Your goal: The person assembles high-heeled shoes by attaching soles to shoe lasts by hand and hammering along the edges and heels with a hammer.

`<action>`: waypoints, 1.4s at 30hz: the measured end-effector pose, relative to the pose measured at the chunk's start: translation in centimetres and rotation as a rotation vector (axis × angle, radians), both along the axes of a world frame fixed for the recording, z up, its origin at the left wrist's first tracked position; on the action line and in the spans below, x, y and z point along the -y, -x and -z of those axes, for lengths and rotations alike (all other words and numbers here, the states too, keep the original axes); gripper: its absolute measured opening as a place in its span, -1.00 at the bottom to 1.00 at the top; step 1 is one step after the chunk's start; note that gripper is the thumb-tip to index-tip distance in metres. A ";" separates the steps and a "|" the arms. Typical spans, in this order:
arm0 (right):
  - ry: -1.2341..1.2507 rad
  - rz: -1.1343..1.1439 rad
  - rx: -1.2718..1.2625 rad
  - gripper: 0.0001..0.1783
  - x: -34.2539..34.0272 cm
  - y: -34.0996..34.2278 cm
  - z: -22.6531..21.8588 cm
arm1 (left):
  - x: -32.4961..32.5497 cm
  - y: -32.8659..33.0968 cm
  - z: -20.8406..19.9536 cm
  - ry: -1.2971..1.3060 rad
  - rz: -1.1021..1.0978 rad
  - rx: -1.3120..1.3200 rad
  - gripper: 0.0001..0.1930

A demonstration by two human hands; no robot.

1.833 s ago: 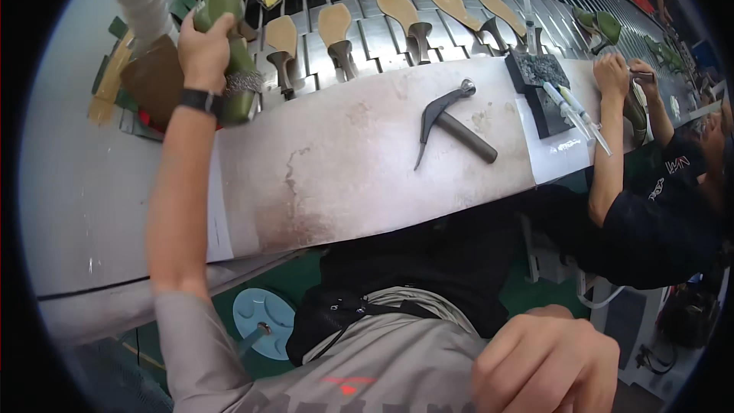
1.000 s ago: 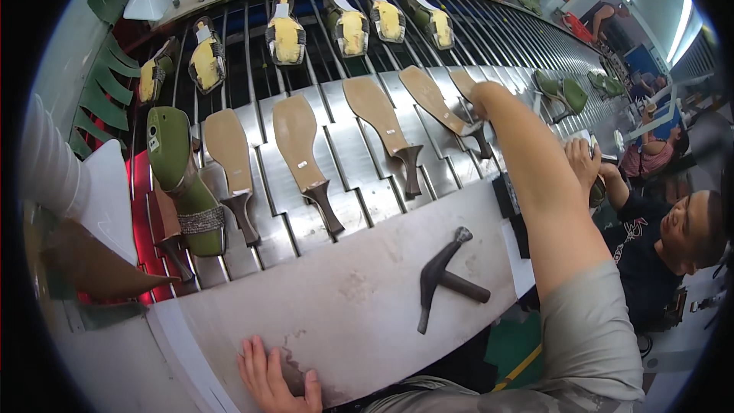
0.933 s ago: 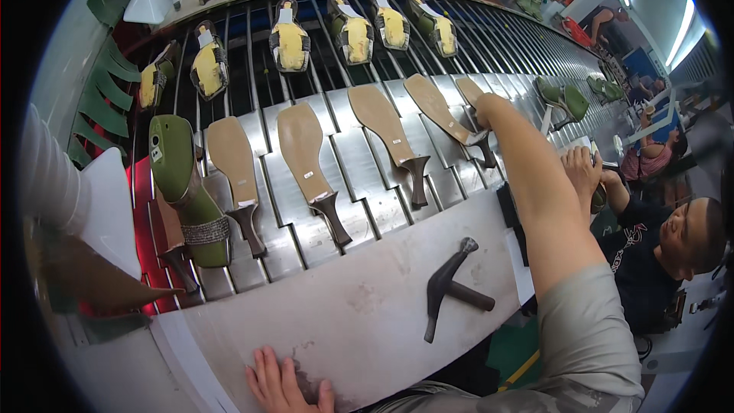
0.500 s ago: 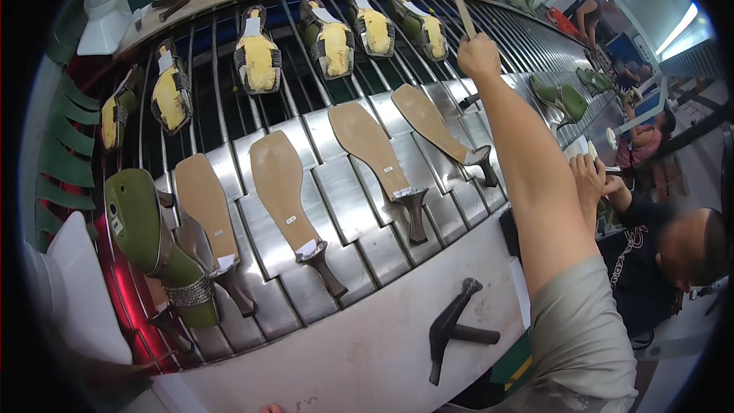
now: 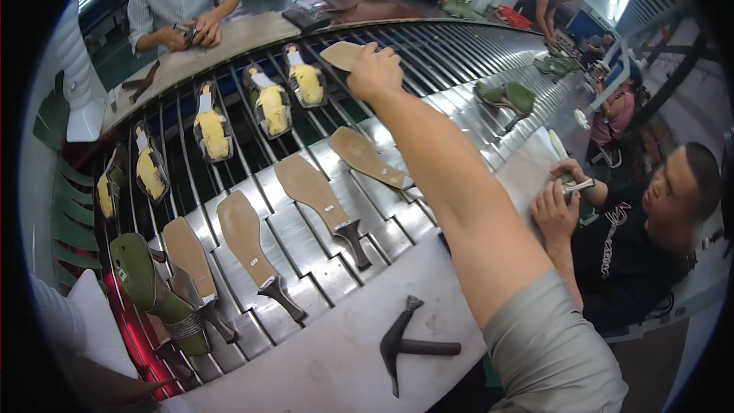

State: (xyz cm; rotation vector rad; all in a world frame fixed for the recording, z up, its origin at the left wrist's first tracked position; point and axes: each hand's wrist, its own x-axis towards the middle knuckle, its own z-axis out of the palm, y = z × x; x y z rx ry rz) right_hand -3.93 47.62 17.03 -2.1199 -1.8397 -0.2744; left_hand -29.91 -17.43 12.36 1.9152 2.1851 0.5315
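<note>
My right hand (image 5: 375, 73) reaches far across the conveyor, its fingers closed around one end of a tan shoe sole (image 5: 341, 56). This sole now lies roughly flat over the rod rollers, at the right end of a row of shoe uppers with yellow undersides (image 5: 306, 84). Whether it touches anything underneath is hidden. Nearer me, a row of tan soles with dark heels (image 5: 310, 187) rests on the steel slats; my forearm hides the heel of the rightmost one. At the left end a green high-heeled sandal (image 5: 136, 264) with a sparkling strap lies on its side. My left hand is out of view.
A hammer (image 5: 394, 344) lies on the pale worktop (image 5: 336, 375) along the near side. At right, a co-worker holds a small greenish piece. More green sandals (image 5: 508, 98) lie farther along the line. Across it, another person works at a bench (image 5: 252, 34). White ducting (image 5: 76, 84) stands at left.
The sole in my right hand has turned from edge-on to nearly flat and now covers the rightmost upper's spot. My view has shifted up and right. A fingertip at the lower edge has gone.
</note>
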 end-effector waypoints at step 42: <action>0.570 -0.920 -1.658 -0.50 57.3 6.1 6.1 | -8.8 7.4 -2.7 -0.434 0.178 1.544 -0.28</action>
